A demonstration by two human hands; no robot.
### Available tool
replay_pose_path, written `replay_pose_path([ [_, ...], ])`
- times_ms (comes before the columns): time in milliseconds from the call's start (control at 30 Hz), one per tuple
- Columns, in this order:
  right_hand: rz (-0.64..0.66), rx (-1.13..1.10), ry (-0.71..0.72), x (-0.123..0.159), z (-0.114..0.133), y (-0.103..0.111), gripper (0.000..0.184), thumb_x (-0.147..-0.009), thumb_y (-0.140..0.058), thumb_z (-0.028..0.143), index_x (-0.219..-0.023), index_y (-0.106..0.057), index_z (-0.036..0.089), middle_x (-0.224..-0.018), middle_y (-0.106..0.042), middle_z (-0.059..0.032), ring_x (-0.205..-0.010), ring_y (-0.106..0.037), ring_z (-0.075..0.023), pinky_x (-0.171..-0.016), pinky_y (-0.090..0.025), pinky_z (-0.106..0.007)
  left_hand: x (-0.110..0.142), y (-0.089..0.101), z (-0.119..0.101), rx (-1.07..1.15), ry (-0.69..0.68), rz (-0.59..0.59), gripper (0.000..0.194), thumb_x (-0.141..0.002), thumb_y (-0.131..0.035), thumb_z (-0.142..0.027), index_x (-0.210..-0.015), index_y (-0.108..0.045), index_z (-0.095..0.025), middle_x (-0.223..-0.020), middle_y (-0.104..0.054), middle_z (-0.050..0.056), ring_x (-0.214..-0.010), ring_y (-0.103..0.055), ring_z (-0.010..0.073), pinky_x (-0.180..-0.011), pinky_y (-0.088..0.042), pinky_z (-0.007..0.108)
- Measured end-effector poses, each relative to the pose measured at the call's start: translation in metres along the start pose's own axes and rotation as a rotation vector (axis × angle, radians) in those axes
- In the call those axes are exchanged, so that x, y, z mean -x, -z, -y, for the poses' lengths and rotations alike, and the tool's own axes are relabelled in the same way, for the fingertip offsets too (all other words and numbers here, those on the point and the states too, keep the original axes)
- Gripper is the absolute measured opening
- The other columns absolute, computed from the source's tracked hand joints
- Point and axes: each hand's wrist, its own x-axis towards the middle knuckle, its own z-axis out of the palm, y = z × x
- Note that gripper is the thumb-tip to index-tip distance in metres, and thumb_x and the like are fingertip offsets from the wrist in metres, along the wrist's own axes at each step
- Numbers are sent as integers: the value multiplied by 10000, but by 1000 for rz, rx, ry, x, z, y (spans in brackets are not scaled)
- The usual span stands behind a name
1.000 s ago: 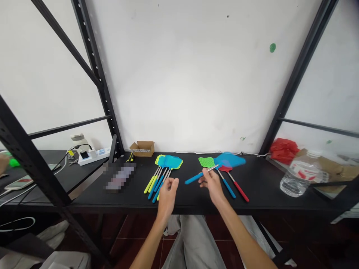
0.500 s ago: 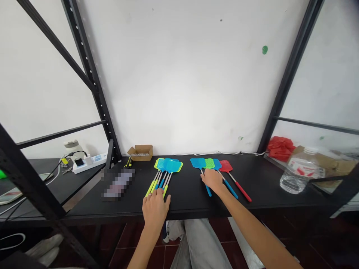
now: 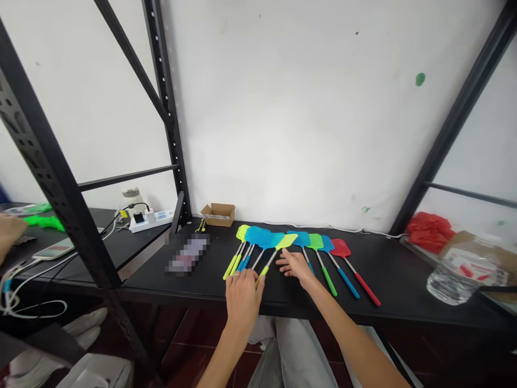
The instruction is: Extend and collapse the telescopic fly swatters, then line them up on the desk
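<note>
Yellow and slanted, a fly swatter (image 3: 286, 241) runs from the left hand (image 3: 242, 293), whose grip I cannot tell, over the black table (image 3: 398, 272). Near its head, the right hand (image 3: 297, 267) is loosely spread.

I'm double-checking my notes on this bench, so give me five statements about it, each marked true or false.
1. The left hand is at swatter handles near the bench's front edge. True.
2. The right hand grips the red swatter. False: the right hand, fingers extended, is apart from the red swatter.
3. The green-handled swatter lies between two blue-handled ones. True.
4. The clear bottle is left of the small open box. False: the clear bottle is to its right.
5. The red swatter is rightmost among the swatters. True.
</note>
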Motion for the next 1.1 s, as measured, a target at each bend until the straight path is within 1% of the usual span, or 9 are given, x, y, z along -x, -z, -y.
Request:
replay_pose_path([
  [100, 20, -320, -38, -1, 5, -11, 288, -824, -699, 433, -860, -683, 148, -864, -738, -125, -602, -654, -158, -498, -491, -237, 4, 0, -7, 224, 35, -18, 253, -880, -599, -386, -690, -570, -221, -662, -605, 62, -678, -544, 243, -668, -279, 324],
  [167, 1, -414, -19, 1, 11, -13, 265, -833, -697, 413, -857, -698, 149, -866, -737, -113, -622, -657, -151, -504, -488, -222, 6, -1, -10, 333, 100, 45, 239, -882, -590, -395, -716, -558, -226, -635, -575, 42, -613, -511, 215, -610, -244, 300],
  [300, 74, -448, 30, 16, 21, -14, 342, -806, -706, 492, -848, -706, 153, -826, -724, -105, -621, -647, -163, -483, -457, -226, 9, -1, -17, 615, 220, 259, 161, -893, -554, -399, -885, -547, -239, -576, -516, -23, -516, -443, 162, -532, -211, 258],
  [433, 211, -358, 119, 39, 21, -19, 457, -752, -704, 618, -800, -693, 164, -785, -705, -89, -633, -623, -178, -519, -449, -255, 10, 1, -31, 903, 251, 403, 291, -913, -499, -502, -937, -547, -216, -531, -497, -47, -454, -426, 124, -467, -238, 222],
  [533, 188, -308, 131, 46, 18, -21, 496, -732, -693, 662, -688, -649, 169, -720, -672, -76, -654, -609, -185, -539, -428, -260, 11, -2, -40, 990, 294, 458, 395, -926, -420, -575, -815, -504, -205, -444, -444, -69, -351, -362, 93, -403, -240, 207],
  [733, 78, -517, 53, 31, 19, -11, 465, -644, -795, 601, -643, -551, 206, -646, -596, -6, -608, -553, -155, -531, -401, -256, 15, -14, -41, 1203, 436, 629, 443, -910, -385, -614, -781, -481, -201, -379, -415, -84, -299, -272, 72, -358, -211, 192],
  [833, -12, -558, 26, 20, 29, 6, 444, -675, -789, 571, -647, -531, 211, -639, -581, 10, -599, -554, -148, -521, -401, -254, 17, -8, -38, 1189, 409, 719, 418, -916, -392, -580, -764, -483, -201, -373, -412, -81, -313, -273, 75, -377, -222, 196],
  [933, -123, -593, 32, 9, 43, 30, 419, -735, -758, 545, -648, -518, 212, -621, -564, 22, -588, -552, -137, -524, -413, -251, 16, 6, -37, 1036, 260, 765, 404, -934, -388, -549, -726, -456, -209, -382, -404, -79, -336, -308, 83, -420, -257, 210],
  [1100, -161, -582, 88, -2, 62, 59, 401, -789, -714, 540, -664, -504, 222, -607, -557, 27, -552, -530, -133, -494, -414, -256, 9, 30, -43, 658, 53, 662, 414, -954, -371, -506, -658, -366, -216, -491, -376, -62, -457, -410, 107, -503, -264, 236],
])
